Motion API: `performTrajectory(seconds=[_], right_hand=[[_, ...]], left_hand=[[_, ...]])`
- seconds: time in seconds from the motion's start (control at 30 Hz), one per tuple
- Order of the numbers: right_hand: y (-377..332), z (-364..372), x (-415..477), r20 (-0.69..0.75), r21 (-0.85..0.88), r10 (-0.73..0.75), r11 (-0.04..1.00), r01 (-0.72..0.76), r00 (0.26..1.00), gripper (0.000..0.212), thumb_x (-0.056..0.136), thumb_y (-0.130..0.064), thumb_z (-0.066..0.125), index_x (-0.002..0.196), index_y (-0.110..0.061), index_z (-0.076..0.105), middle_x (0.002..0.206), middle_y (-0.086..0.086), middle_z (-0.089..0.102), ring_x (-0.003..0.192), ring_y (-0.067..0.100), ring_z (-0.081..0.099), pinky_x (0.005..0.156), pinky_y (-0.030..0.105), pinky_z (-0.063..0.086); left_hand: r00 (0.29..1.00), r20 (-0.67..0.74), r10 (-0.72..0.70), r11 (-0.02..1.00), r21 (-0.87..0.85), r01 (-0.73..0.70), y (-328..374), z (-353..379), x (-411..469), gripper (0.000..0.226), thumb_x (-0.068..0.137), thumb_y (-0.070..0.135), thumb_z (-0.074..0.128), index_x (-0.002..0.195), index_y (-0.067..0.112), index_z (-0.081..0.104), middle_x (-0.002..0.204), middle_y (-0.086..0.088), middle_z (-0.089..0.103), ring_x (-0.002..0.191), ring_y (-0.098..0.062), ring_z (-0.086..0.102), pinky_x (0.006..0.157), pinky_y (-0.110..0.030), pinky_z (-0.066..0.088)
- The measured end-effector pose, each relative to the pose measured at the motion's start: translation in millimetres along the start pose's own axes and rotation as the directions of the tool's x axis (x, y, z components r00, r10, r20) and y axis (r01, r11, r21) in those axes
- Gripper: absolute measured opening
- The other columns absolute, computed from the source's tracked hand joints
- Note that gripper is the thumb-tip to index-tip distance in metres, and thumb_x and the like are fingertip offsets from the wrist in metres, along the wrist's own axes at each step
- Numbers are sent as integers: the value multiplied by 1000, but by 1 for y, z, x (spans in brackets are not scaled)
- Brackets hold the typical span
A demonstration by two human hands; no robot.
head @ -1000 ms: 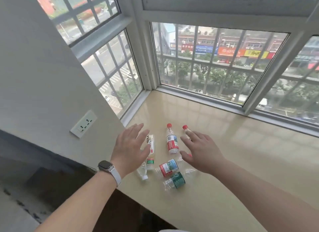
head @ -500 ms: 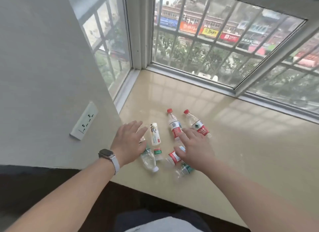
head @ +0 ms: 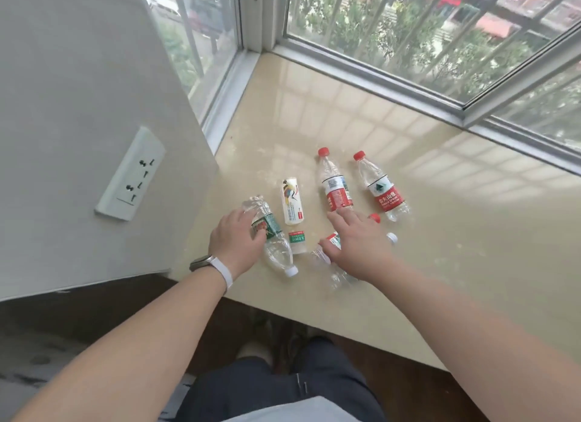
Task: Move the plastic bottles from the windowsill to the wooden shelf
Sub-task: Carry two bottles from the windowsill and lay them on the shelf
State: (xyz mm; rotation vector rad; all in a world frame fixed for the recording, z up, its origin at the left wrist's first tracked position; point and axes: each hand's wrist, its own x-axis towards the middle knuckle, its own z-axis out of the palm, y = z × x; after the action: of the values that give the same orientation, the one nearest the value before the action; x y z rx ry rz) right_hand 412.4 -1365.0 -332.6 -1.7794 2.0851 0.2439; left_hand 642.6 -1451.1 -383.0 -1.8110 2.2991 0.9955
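Note:
Several plastic bottles lie on the glossy beige windowsill point(head: 456, 239). My left hand point(head: 234, 244) is curled over a clear green-label bottle point(head: 273, 236) at the left of the group. My right hand point(head: 356, 248) lies spread and flat on a lying red-label bottle point(head: 331, 241) and a clear bottle point(head: 339, 278) that it half hides. Beyond the hands lie a white printed bottle point(head: 292, 201), a small green-label bottle point(head: 298, 242) and two red-capped, red-label bottles point(head: 334, 186) point(head: 383, 190). No wooden shelf is in view.
A grey wall with a white socket point(head: 130, 176) juts in at the left, right by the bottles. Window frames point(head: 377, 85) close the sill's far side. The sill's front edge point(head: 314, 322) drops to a dark floor where my legs stand.
The view has tilted down and nearer. Both hands have dropped onto the bottles: the left one now curls over the green-label bottle, and the right lies on the lying ones.

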Motion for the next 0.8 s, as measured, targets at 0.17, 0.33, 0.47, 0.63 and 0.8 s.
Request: performTrajectory(seconds=[0.17,0.33,0.47,0.63,0.8], right_hand=[[-8,33,38,45,134,34,990,-40,998,64,94,-51,47,147,-17,35,144,4,45,130,25,42,102,39,36],[-11,79,75,151,467,191,851,-240,970,76,90,-45,61,151,-15,28,146,8,43,133,25,40,105,39,34],[-10,107,101,219,590,293,720,-366,931,87,84,-46,68,152,-14,25,146,9,43,133,24,41,109,41,37],[-12,121,125,259,644,345,634,-428,902,93,80,-51,72,151,-15,26,137,7,48,122,23,51,102,40,43],[-26,121,145,289,690,353,568,-449,890,100,67,-59,74,146,-14,30,119,5,58,106,21,61,92,43,51]], left_hand=[[976,120,-183,939,-272,209,-2,39,11,54,90,38,56,140,24,44,128,-3,50,121,-23,46,99,-38,39],[893,159,-422,695,-575,431,-5,75,25,73,90,33,65,151,18,29,148,-5,41,122,-13,43,94,-27,33],[837,209,-506,633,-569,525,-11,96,37,89,84,47,70,154,17,22,152,-4,37,133,-21,43,99,-30,36],[807,179,-564,643,-518,564,-6,105,54,73,68,59,77,120,17,49,118,3,56,100,-18,59,90,-37,51],[789,184,-587,637,-496,590,-1,107,68,76,51,65,74,108,20,53,105,2,61,91,-21,65,81,-41,57]])
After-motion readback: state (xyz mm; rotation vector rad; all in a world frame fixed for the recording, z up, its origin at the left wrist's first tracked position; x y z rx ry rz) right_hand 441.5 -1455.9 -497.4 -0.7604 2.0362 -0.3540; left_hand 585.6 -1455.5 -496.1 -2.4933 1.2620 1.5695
